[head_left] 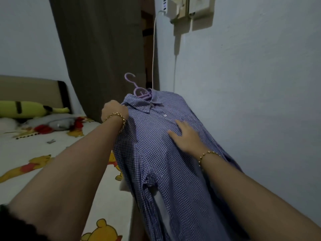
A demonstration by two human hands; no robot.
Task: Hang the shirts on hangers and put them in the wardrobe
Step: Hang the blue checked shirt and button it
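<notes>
We see a blue-and-white checked shirt held up beside a pale wall. It sits on a lilac plastic hanger, whose hook pokes out of the collar and leans up and to the left.

The left hand is closed on the shirt's shoulder just beside the collar. Its grip is narrow, with the fingers curled into the cloth, and we cannot tell whether they also catch the hanger arm underneath. The right hand lies flat on the chest of the shirt, a little below a white button. Its grip is wide, with the fingers straight and spread, pressing on the fabric and holding nothing. A gold bracelet circles each wrist.

The shirt slopes from the collar at the far end down toward the bottom edge of the view. Low down the front falls apart and a paler strip shows in the gap.

To the left lies a bed with a white sheet printed with cartoon bears. A yellow-green plush toy rests near its tan headboard. Behind the shirt hangs a brown curtain, and a white cable drops down the wall from a charger at the top — its lower end disappears behind the collar.
</notes>
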